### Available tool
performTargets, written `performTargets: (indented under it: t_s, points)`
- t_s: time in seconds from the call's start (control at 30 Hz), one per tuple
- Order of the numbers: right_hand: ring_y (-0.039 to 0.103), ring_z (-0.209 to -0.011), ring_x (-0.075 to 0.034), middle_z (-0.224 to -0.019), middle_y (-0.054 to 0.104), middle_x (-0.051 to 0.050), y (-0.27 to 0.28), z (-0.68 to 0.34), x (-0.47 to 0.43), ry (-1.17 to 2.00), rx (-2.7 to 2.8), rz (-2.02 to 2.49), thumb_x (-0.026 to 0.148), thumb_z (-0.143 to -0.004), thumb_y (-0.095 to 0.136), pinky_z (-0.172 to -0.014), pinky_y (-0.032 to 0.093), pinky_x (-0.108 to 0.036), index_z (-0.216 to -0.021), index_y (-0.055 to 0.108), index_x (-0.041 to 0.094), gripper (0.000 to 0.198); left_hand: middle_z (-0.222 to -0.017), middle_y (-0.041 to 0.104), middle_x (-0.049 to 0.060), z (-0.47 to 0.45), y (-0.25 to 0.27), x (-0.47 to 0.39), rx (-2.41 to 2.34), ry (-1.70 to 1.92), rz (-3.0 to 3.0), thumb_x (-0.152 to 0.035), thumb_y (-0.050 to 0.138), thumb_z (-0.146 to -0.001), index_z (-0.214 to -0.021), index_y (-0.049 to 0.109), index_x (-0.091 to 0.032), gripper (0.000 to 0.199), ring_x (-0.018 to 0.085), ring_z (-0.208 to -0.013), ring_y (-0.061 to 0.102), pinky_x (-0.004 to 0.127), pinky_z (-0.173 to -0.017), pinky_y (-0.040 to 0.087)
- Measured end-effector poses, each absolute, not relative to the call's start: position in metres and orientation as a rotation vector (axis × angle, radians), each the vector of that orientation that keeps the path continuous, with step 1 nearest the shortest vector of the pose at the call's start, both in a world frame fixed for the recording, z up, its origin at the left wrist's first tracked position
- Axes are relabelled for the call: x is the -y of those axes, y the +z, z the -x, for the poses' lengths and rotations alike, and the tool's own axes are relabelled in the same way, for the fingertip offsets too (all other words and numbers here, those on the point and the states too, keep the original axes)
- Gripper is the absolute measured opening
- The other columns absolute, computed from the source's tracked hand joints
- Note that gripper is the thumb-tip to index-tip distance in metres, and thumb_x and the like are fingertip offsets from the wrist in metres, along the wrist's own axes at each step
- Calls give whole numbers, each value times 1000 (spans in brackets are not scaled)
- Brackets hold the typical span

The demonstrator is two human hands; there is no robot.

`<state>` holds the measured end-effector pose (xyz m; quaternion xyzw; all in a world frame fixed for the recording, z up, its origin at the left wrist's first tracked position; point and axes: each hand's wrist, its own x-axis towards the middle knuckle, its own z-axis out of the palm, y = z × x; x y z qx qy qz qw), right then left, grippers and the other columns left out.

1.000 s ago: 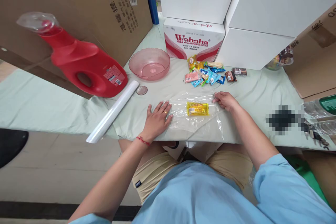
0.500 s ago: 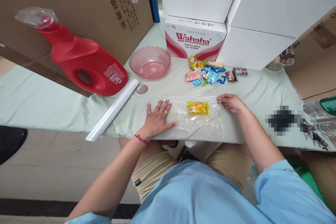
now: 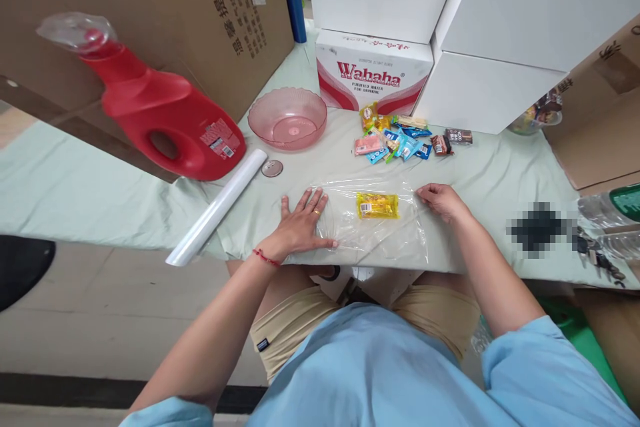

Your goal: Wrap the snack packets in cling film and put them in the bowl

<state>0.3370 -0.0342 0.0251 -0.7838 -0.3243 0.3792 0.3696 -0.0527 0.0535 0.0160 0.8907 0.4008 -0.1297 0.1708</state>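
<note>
A sheet of clear plastic film (image 3: 390, 239) lies on the cloth near the table's front edge. On top of it rests a snack in a yellow wrapper (image 3: 377, 205). My left hand (image 3: 299, 230) lies flat with fingers spread, pressing on the left edge of the film. At the film's upper right corner, my right hand (image 3: 442, 201) is closed in a pinch on the edge. Behind the film, toward the back, sits a loose pile of small wrapped snacks (image 3: 395, 140).
A pink bowl (image 3: 287, 120) and a red jug (image 3: 175, 127) stand at the left. Nearby lie a white roll of film (image 3: 217, 210) and a round tin (image 3: 272, 168). A Wahaba carton (image 3: 373, 73) is behind; clear bottles (image 3: 595, 205) lie at the right.
The right hand has shifted very slightly, and the film's top edge is a little more wrinkled. My left hand and the yellow snack stay in place on the film.
</note>
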Motion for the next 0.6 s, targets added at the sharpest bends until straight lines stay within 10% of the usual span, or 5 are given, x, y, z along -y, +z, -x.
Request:
performTargets:
  t_s: [0.33,0.6]
  points:
    - [63,-77,-19,-88,73,-5,57,-225,71,835,1689,1733,49,-101,60,-72,46,-30,-93,76,22,33,-179,6,19,57,6,-56,-1117,-277,-2563,-81,60,-83,-173,9,-22,119,45,-166,2,81,-121,-5]
    - [65,-104,-27,-109,74,-10,48,-182,78,788,2138,1735,27,-88,83,-87,50,-36,-131,71,18,45,-179,8,17,55,14,-53,-1116,-252,-2528,-85,55,-85,-172,12,-21,116,44,-166,5,82,-120,-6]
